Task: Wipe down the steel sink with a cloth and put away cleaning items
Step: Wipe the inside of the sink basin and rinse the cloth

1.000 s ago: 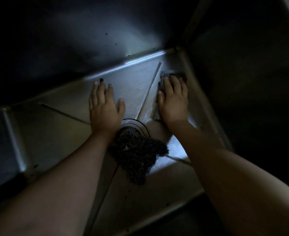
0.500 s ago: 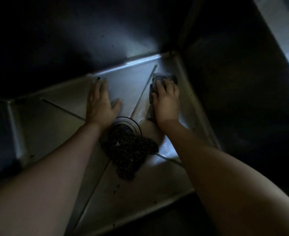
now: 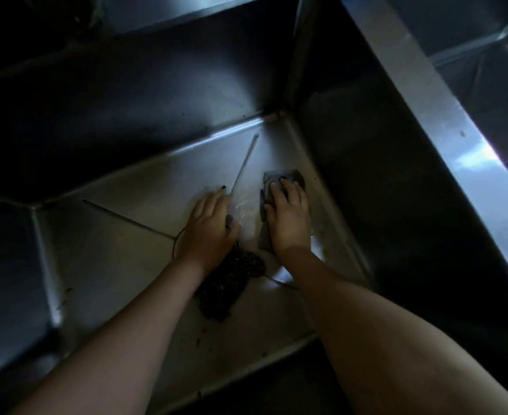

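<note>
Head view showed the grey cloth lying flat on the floor of the steel sink, close to the far right corner and just beside the right wall. The right hand pressed it down with straight fingers, gripping nothing. The left hand lay flat on bare steel alongside, fingers extended. A dark scouring pad sat between the wrists. Bare floor stretched away leftward.

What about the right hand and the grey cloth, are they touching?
Touching. The head view shows the right hand lying flat on the grey cloth, fingers pressing it down.
</note>
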